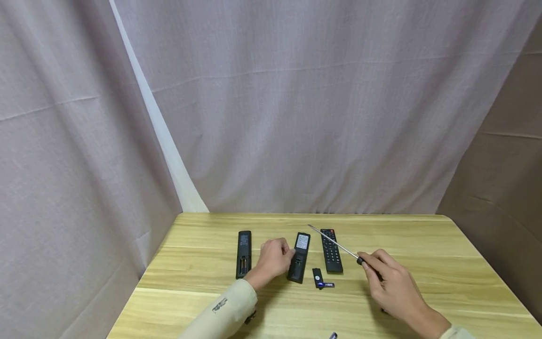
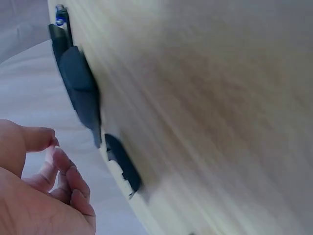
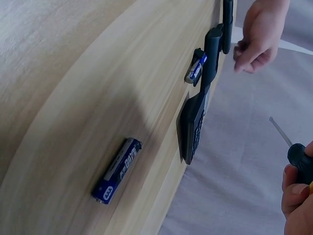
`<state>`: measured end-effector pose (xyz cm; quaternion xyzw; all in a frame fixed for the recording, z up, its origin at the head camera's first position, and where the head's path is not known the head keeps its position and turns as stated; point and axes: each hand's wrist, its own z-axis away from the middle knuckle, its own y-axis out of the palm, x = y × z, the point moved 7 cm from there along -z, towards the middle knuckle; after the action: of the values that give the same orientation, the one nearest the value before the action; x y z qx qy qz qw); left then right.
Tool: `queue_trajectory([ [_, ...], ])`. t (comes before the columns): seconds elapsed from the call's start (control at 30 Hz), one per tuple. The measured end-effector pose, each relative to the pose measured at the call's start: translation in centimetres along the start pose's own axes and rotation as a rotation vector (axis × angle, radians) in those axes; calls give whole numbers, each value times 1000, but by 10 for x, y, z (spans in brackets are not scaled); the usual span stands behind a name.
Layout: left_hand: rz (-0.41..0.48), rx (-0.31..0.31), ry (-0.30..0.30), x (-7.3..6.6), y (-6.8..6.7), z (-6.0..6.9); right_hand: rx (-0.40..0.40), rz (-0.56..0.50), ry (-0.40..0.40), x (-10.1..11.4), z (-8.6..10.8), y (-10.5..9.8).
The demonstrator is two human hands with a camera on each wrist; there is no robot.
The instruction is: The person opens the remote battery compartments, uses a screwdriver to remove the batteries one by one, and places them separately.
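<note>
My right hand [image 1: 394,287] grips the handle of a screwdriver [image 1: 338,245]. The long metal shaft points up and left, passing in front of a button-side-up black remote [image 1: 332,254]. Curled in, with thumb and fingertips together, my left hand [image 1: 274,256] hovers beside the middle remote [image 1: 298,266], which lies back up with a white label. Nothing shows between those fingers, and the right wrist view has this hand [image 3: 259,36] apart from the remotes. Further left lies another remote [image 1: 243,254], its battery compartment uncovered.
A small black cover [image 1: 317,275] lies by the middle remote, with a blue battery [image 1: 328,285] across its lower end. Another blue AAA battery [image 3: 117,171] lies on the wooden table [image 1: 169,287]. A dark piece [image 1: 250,317] shows beside the left sleeve. Curtains [image 1: 296,117] stand behind.
</note>
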<state>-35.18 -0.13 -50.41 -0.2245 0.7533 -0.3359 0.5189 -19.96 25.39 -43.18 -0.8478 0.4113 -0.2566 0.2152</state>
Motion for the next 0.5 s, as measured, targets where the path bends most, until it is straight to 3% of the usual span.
queue_trajectory([
  [0.2,40,12,4,-2,-22,17,14,31,11,-3,3,-4],
  [0.5,69,30,-51,12,-43,31,8,81,28,-11,9,-11],
])
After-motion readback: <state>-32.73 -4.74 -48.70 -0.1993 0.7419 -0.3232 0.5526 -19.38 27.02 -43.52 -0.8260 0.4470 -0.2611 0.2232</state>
